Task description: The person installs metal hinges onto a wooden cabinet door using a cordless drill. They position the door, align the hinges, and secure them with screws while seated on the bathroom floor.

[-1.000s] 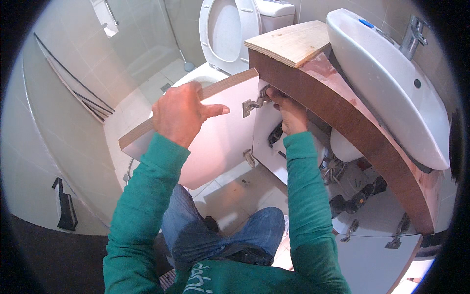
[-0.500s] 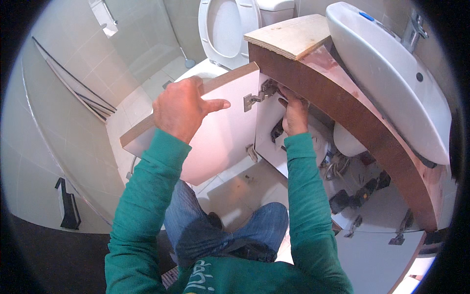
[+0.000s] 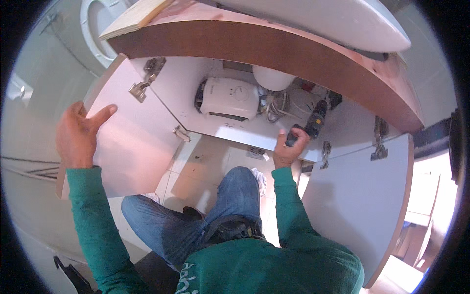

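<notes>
My left hand (image 3: 81, 134) grips the outer edge of the open left cabinet door (image 3: 129, 152), thumb on its white inner face and fingers over the far side. A metal hinge (image 3: 142, 88) joins that door to the cabinet near the top, and a lower hinge (image 3: 181, 134) sticks out from it. Inside the cabinet, my right hand (image 3: 290, 151) is closed around the handle end of a black cordless drill (image 3: 317, 120). The drill lies on the cabinet floor, its front toward the back.
A white boxy appliance (image 3: 230, 98) stands inside beside coiled hoses (image 3: 277, 105). The right cabinet door (image 3: 362, 191) hangs open with its hinges showing. Overhead are the curved brown front rail (image 3: 245, 41) and a white basin (image 3: 338, 19). A toilet (image 3: 98, 29) stands far left.
My right hand has left the upper left hinge and moved right to the drill. My left hand stays on the door edge. The view has swung to the right.
</notes>
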`<move>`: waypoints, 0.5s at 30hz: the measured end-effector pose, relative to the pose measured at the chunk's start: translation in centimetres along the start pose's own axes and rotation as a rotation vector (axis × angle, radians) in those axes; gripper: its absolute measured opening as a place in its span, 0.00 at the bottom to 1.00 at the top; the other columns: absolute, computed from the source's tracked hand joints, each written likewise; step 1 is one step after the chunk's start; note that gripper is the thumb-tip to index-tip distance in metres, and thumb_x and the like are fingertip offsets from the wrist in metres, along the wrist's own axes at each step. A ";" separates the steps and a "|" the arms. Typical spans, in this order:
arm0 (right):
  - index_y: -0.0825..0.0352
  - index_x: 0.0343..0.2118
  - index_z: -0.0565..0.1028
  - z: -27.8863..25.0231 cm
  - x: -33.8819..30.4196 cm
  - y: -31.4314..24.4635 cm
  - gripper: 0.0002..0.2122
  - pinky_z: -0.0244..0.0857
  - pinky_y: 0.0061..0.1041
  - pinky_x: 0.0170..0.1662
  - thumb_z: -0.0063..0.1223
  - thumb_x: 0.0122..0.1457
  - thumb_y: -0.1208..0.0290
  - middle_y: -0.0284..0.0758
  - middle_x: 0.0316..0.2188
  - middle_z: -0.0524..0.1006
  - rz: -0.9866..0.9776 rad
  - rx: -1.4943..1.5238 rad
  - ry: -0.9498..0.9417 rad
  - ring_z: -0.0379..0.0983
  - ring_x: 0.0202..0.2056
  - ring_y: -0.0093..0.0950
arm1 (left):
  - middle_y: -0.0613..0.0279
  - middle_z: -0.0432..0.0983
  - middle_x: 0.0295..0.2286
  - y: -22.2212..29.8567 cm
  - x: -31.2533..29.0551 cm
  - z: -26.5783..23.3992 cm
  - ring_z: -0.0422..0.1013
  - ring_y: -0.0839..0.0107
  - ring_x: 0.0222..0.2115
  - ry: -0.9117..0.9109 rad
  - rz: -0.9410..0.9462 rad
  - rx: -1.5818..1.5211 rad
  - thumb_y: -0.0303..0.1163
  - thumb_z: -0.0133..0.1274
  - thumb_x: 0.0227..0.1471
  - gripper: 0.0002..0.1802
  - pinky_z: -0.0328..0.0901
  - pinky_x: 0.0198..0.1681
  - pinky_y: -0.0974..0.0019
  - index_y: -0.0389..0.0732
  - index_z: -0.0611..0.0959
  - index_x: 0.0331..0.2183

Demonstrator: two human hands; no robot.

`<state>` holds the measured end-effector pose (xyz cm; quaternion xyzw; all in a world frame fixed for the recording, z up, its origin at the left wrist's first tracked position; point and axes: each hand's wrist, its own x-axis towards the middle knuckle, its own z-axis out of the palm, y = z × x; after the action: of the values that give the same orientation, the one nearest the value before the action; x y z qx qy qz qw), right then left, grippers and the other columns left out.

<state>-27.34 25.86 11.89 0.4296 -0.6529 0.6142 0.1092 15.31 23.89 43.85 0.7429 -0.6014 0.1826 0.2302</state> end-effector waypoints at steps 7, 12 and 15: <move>0.72 0.56 0.65 -2.9 -3.0 4.4 0.41 0.54 0.51 0.62 0.78 0.47 0.54 0.48 0.50 0.66 0.262 -0.249 0.015 0.62 0.57 0.47 | 0.48 0.82 0.23 2.5 1.2 0.2 0.79 0.57 0.23 -0.057 -0.073 0.007 0.57 0.75 0.41 0.34 0.73 0.34 0.54 0.33 0.85 0.28; 0.70 0.66 0.62 0.8 1.5 7.5 0.46 0.58 0.51 0.64 0.76 0.50 0.50 0.51 0.61 0.68 0.360 -0.434 0.091 0.66 0.61 0.45 | 0.52 0.75 0.18 2.5 1.0 0.2 0.72 0.61 0.20 -0.024 -0.031 0.010 0.58 0.76 0.40 0.34 0.68 0.27 0.55 0.36 0.78 0.21; 0.70 0.60 0.70 1.9 4.3 11.6 0.36 0.67 0.42 0.57 0.74 0.55 0.53 0.47 0.51 0.78 0.430 0.030 0.084 0.75 0.52 0.43 | 0.52 0.75 0.17 2.1 1.2 0.8 0.73 0.57 0.19 0.009 -0.032 -0.056 0.59 0.76 0.38 0.36 0.68 0.27 0.53 0.36 0.78 0.22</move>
<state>-37.32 20.87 6.13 0.2564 -0.7151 0.6503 -0.0035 13.50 22.08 44.13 0.7449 -0.5934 0.1653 0.2563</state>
